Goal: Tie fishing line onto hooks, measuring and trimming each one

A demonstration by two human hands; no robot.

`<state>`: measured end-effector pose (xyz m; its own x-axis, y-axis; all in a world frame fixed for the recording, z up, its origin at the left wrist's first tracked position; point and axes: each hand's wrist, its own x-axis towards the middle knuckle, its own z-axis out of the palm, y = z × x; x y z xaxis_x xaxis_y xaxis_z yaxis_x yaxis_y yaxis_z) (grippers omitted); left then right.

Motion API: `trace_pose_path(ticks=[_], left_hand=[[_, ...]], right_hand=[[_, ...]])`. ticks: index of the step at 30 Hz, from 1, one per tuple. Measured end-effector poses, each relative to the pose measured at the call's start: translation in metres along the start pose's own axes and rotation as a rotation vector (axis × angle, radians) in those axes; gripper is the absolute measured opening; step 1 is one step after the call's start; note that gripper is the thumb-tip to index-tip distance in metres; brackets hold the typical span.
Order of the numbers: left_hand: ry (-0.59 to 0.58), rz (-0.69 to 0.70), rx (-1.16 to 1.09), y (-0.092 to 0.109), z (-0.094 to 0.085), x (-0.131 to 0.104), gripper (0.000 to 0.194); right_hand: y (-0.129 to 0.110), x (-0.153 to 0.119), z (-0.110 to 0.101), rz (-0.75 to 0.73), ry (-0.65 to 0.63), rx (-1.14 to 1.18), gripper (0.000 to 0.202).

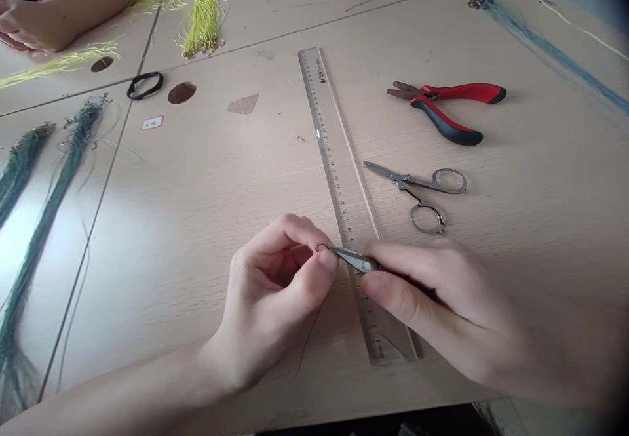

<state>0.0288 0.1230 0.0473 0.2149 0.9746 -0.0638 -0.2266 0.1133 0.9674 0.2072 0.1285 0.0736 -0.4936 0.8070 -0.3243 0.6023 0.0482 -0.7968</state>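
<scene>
Far left: dark teal strand bundles (29, 226) lie lengthwise on the neighbouring table (29, 95), running off the bottom edge. Top left: another person's hand (29, 26) rests on that table, next to loose yellow strands (63, 61). A second yellow bundle (201, 19) sits further right, near the top edge. Black elastic band (145, 85) lies flat near the table seam, small white label (152, 122) just below it.

Centre: left hand (275, 292) is curled, thumb and forefinger pressed together on a tiny metal ring (322, 248). Ring sits at the fingertips, just left of the ruler's edge, above the desk (196, 193). Whether a strand runs through it is too small to tell.

Clear plastic ruler (339, 180) lies flat, running from top centre down toward the near edge, slightly angled. Its lower end is partly under the right hand.

Right hand (442, 305) pinches a thin metal tool (351, 257) between thumb and forefinger. Tool tip meets the ring, crossing over the ruler. Tool type unclear, handle is hidden in the hand.

Right of the ruler: small steel scissors (422, 190), blades slightly apart, untouched. Above them, red-and-black pliers (445, 105), lying flat. Far right: a long blue-grey strand bundle (540, 42) runs diagonally toward the right edge, a thin yellow strand (574, 23) beside it.
</scene>
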Motion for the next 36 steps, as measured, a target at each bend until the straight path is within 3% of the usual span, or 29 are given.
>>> trace_pose_path(ticks=[14,19,24,29,36], left_hand=[[-0.012,-0.003,-0.021,0.0012,-0.0005,-0.0006,0.010],[-0.015,-0.001,-0.029,0.0006,-0.0004,-0.0004,0.011],[-0.004,0.004,0.009,0.0013,-0.0001,0.0001,0.011],[-0.008,0.012,0.024,0.0020,0.0003,-0.0005,0.012],[-0.013,-0.008,-0.008,0.0011,-0.0001,-0.0003,0.011]], right_hand=[[-0.0012,-0.0008,0.0001,0.039,0.003,0.074,0.041],[-0.0025,0.0003,-0.0038,0.047,-0.074,0.213,0.037],[-0.0021,0.0012,-0.0045,0.012,-0.101,0.170,0.038],[-0.0011,0.0009,-0.0022,0.007,-0.013,0.066,0.039],[-0.0024,0.0001,-0.0029,0.027,-0.043,0.099,0.037]])
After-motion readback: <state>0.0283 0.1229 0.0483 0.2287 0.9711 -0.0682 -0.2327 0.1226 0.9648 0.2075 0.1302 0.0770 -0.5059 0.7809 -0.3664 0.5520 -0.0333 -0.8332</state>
